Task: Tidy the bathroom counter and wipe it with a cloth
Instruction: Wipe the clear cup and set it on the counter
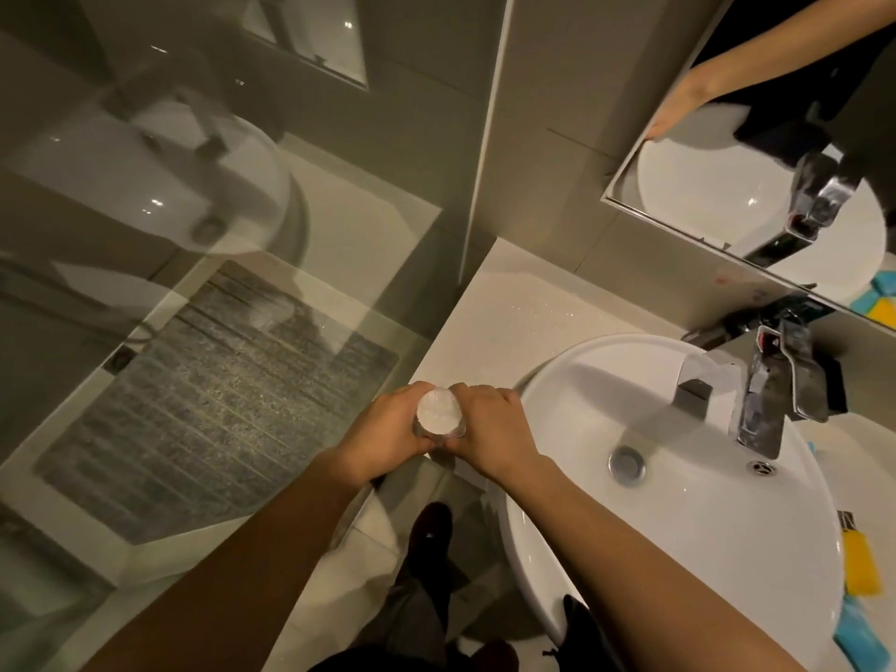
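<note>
Left hand [388, 431] and right hand [489, 429] both clasp a small clear container [439, 414] over the desk [523, 308] edge, left of the sink [582, 526]. The bare desk suggests tidying is nearly done. Wiping seems undone: yellow and blue cloths [860, 565] lie far right.

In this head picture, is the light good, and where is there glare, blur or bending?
Head view: dim, warm light; small glare spots on the basin and glass screen; the tap throws a shadow into the bowl; the cup between left hand and right hand looks soft; wide-angle lens bends the wall edges.
</note>
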The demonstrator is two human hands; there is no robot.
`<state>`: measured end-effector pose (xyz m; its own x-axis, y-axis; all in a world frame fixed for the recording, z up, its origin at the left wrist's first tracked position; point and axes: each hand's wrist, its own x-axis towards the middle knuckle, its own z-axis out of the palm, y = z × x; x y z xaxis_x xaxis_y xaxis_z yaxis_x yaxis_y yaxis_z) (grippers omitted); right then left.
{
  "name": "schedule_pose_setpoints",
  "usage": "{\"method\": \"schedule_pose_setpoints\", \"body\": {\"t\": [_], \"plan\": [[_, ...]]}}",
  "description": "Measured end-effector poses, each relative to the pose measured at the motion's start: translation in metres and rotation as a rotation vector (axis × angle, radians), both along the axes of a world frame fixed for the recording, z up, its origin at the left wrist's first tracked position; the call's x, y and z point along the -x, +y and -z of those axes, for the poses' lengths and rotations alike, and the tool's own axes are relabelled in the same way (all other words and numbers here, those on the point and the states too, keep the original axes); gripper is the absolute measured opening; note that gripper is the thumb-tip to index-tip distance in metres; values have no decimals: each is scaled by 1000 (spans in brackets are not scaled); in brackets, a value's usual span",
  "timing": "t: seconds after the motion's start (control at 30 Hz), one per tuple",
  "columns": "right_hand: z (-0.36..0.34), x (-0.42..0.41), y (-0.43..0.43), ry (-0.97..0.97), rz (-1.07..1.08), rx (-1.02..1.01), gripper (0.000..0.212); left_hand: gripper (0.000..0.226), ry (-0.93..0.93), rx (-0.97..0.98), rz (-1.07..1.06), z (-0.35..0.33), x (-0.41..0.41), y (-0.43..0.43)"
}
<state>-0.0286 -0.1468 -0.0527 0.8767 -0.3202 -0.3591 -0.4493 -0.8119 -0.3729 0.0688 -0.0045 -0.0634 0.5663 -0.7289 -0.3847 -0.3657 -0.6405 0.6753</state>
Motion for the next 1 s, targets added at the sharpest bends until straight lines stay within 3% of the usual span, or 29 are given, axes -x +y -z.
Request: {"method": "schedule_pose_setpoints", "body": {"t": [0.2, 0.4, 0.77, 1.0], "plan": [[-34, 12, -8, -128, 97, -87, 57, 67, -67, 53, 64, -36, -7, -7], [-77, 78, -28, -304, 388, -171, 52, 66, -96, 124, 292, -85, 21, -58], [-110, 274, -69, -384, 896, -206, 55, 58, -40, 214, 812, -118, 172, -178], [-129, 359, -134, -448, 1076, -207, 57, 65, -6, 285, 856, -124, 263, -270]]}}
